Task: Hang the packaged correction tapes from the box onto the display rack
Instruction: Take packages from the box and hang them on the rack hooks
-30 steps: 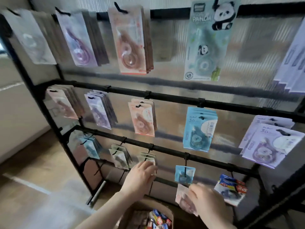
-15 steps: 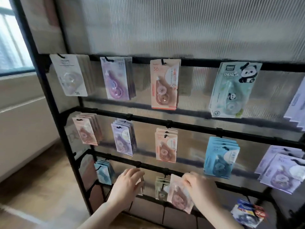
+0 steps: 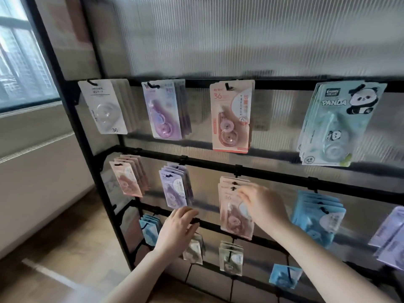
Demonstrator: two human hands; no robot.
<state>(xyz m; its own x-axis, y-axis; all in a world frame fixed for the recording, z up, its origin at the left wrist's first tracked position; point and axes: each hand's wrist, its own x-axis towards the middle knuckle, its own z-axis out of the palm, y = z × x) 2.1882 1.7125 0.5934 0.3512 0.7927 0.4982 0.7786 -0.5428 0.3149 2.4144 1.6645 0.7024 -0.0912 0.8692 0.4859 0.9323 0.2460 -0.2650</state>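
R hand (image 3: 260, 204) is up at the middle rail of the display rack (image 3: 273, 174), fingers curled and pinching the top edge of a pink correction tape pack (image 3: 234, 213) just beside its hang hole. That pack sits at the front of a small stack of same pink packs on the peg; whether its hole is fully on the peg, can't tell, fingers cover part of it.

L hand (image 3: 178, 231) is lower and to the left, fingers relaxed and spread, tips touching the third rail, holding nothing. It partly covers a beige pack (image 3: 193, 251) hanging below that rail.

Around them on the middle row: purple packs (image 3: 175, 189) left of the pink stack, dusty-pink packs (image 3: 127, 180) further left, blue packs (image 3: 319, 217) to the right, lilac packs (image 3: 389, 237) at the far right edge.

Top row, L to R: white pack marked 36 (image 3: 105, 108), purple pack (image 3: 162, 110), salmon pack marked 36 (image 3: 231, 117), teal PANDA packs (image 3: 336, 125).

Lower row: blue packs (image 3: 149, 229) at left, beige-green packs (image 3: 230, 258) in the middle, single blue pack (image 3: 284, 276) lower right.

Ribbed translucent panel (image 3: 240, 36) backs the rack. Window (image 3: 19, 60) at left, wood floor (image 3: 65, 254) below. Edges of frame are blurred.
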